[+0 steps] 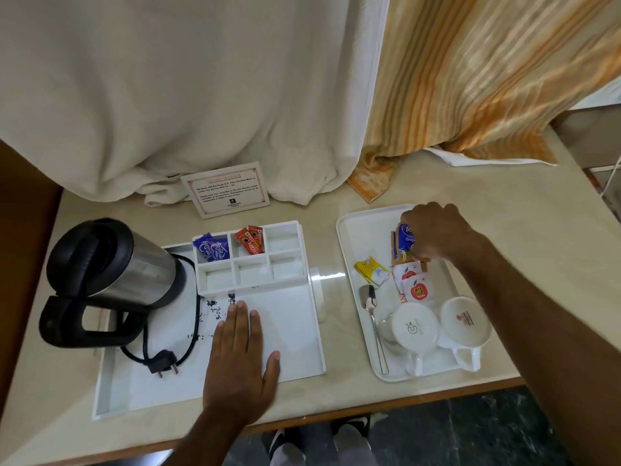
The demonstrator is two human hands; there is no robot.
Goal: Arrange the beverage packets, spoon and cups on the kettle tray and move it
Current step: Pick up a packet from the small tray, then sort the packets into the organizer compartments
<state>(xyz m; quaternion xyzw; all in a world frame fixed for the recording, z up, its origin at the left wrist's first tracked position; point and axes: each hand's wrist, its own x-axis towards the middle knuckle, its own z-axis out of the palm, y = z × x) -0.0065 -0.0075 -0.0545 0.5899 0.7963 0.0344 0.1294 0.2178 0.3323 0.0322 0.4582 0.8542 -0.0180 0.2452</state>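
Two trays sit side by side on the counter. Kettle tray carries the kettle and a divider box with packets in two back cells, blue and red. Left hand lies flat and open on its floor, likely to steady it. Small tray holds two upturned cups, spoon, sugar sachets. Right hand is closed around the blue tea packets, probably bound for an empty cell.
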